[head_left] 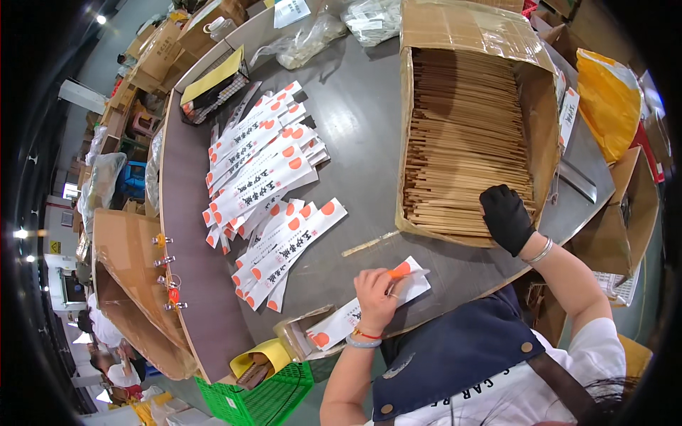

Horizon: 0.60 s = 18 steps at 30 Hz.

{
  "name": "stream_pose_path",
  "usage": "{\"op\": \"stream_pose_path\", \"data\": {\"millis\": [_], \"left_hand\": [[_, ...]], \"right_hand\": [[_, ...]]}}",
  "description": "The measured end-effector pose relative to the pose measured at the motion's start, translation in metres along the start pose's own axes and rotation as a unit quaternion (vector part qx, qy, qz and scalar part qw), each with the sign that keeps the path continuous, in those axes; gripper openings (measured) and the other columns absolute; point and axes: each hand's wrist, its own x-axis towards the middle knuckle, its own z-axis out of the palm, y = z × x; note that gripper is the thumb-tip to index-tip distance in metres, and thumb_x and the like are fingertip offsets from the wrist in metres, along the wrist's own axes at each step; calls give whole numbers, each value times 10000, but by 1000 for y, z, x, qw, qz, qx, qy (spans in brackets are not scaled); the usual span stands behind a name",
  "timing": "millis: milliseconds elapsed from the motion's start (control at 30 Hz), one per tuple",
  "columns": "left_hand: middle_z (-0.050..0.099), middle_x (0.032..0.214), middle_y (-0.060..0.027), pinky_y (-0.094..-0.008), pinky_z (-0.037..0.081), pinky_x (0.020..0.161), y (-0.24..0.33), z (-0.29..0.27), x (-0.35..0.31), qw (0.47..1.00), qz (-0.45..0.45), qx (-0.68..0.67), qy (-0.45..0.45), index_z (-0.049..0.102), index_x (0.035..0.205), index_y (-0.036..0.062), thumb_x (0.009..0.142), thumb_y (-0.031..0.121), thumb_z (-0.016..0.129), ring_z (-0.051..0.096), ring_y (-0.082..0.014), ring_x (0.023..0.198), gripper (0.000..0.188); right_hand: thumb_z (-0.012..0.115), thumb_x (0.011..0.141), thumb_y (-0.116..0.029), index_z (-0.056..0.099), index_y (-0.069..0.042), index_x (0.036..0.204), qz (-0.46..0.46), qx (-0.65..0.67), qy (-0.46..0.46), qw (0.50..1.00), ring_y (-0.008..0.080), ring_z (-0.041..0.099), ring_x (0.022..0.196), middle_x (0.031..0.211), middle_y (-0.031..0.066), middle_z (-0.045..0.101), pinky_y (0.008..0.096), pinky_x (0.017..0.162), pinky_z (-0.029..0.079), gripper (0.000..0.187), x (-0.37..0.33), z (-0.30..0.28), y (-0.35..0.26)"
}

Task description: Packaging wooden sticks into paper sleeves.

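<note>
My left hand [376, 295], bare with bracelets at its wrist, is closed on a slim orange-handled tool [396, 273] with a pale pointed end; its exact kind is unclear. Beneath that hand lies a white paper sleeve [344, 319] with orange dots and dark lettering, near the table's front edge. My right hand [507, 219], in a black glove, reaches into the near right corner of an open carton [406, 142]. Its fingers are curled over the thin wooden sticks [469, 135] packed in there, and the fingertips are hidden.
More printed sleeves [263, 177] lie in overlapping piles on the grey table [355, 99]. A raised ledge [195, 234] runs along its left side. Plastic bags [305, 44] sit at the back. Left of the sleeve stand a small clear box [295, 337] and a yellow container [266, 355].
</note>
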Motion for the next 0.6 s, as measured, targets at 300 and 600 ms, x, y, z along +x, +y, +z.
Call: {"op": "stream_pose_path", "data": {"millis": [300, 600], "left_hand": [[601, 801, 6, -329, 357, 759, -10, -6, -4, 992, -34, -107, -63, 709, 848, 110, 754, 252, 801, 520, -188, 736, 193], [613, 814, 2, -327, 360, 756, -4, -10, 6, 986, -31, -148, -77, 711, 846, 103, 791, 267, 784, 527, -186, 718, 187]], "right_hand": [[665, 732, -56, 593, -73, 915, -71, 67, -40, 994, 338, 583, 827, 840, 117, 588, 428, 736, 471, 198, -11, -56, -19], [678, 792, -183, 638, -144, 898, -109, 136, -134, 975, 320, 625, 697, 766, 101, 612, 430, 589, 495, 120, -25, -66, -14]]}}
